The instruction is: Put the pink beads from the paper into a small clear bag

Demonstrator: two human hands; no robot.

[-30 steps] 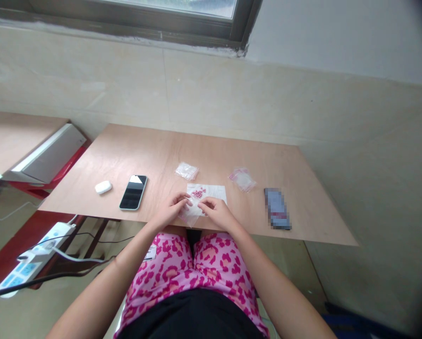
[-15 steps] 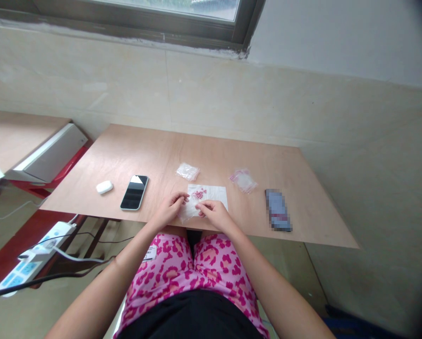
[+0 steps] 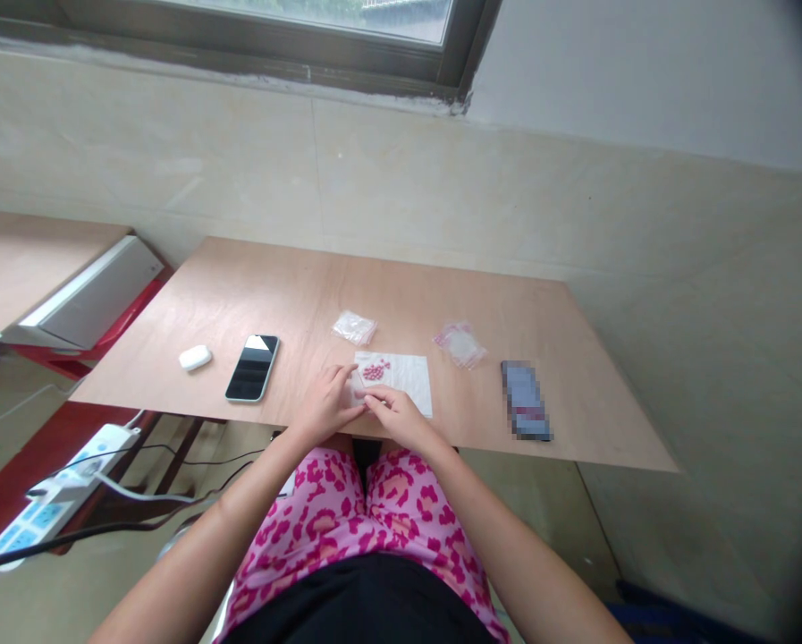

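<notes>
Near the table's front edge, my left hand (image 3: 328,402) holds a small clear plastic bag (image 3: 356,383), its thumb and fingers around the bag's side. My right hand (image 3: 399,414) meets it from the right, its thumb and fingertips closed in a pinch at the bag's edge. The bag is thin and partly covered by my fingers. Just beyond my fingertips, a white sheet (image 3: 412,376) lies flat, with a cluster of small pink-red pieces (image 3: 374,370) on it. What these pieces are is too small to tell.
A stack of clear bags (image 3: 354,327) lies behind the sheet, and pink-edged bags (image 3: 460,344) lie to its right. A phone (image 3: 252,368) and a white earbud case (image 3: 195,359) are at left, a blurred-out phone-shaped item (image 3: 527,401) at right. A power strip (image 3: 62,496) sits below left.
My left thumb has come down towards my right fingertips, and the hands are closer together. The bag now shows less, more covered by my fingers. The pink-red pieces remain on the sheet.
</notes>
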